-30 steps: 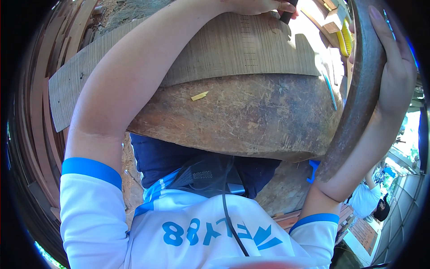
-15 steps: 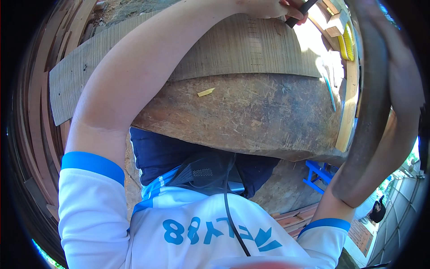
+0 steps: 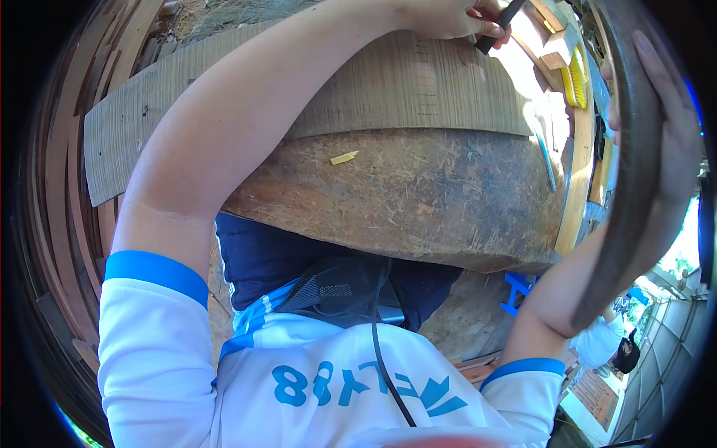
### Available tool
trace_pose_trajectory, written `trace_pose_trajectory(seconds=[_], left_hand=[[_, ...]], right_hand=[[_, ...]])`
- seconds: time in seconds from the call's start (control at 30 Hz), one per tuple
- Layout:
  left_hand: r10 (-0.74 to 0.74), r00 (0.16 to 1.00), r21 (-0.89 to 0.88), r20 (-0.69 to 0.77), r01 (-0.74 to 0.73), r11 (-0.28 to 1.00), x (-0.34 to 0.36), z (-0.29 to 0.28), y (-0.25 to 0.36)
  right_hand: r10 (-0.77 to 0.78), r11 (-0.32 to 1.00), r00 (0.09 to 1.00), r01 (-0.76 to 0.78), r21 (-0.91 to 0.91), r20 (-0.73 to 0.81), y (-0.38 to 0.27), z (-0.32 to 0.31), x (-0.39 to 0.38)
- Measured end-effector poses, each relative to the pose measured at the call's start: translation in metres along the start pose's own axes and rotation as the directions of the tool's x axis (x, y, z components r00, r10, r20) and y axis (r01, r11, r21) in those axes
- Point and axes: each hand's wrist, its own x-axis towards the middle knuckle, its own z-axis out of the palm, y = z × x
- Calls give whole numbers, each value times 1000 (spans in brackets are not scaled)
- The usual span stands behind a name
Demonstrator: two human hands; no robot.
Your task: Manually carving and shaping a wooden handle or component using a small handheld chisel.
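Observation:
My left hand [image 3: 452, 16] reaches across to the far side, its fingers closed round a dark, flat, chisel-like bar [image 3: 499, 28]. The bar's lower end is near a grey-brown grained board [image 3: 373, 82], which bears a row of short marks or cuts [image 3: 426, 78]. Whether the bar touches the board I cannot tell. At the right, my right hand [image 3: 676, 101] grips a long, dark, club-like piece [image 3: 635, 157] raised close to the camera. That piece covers part of my right hand and forearm.
The board lies on a worn wooden bench [image 3: 403, 187] with a small yellow wood chip [image 3: 344, 157]. A thin blue stick [image 3: 547, 160], a yellow brush [image 3: 575, 81] and a pale wood strip [image 3: 576, 183] are at the right. Stacked planks [image 3: 63, 164] stand left; a person [image 3: 601, 343] is behind right.
My right forearm has swung inward to the left, and the club-like piece has tilted and looks less blurred. My left hand and the dark bar have shifted only slightly.

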Motion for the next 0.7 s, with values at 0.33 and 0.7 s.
trace_pose_trajectory(seconds=[0.33, 0.7], left_hand=[[-200, 980, -3, 14, 200, 980, -1, -7, 23], [-130, 991, -71, 31, 132, 989, -2, 2, 18]], right_hand=[[249, 426, 957, -244, 871, 146, 124, 91, -15], [458, 338, 875, -334, 880, 156, 100, 110, -8]])
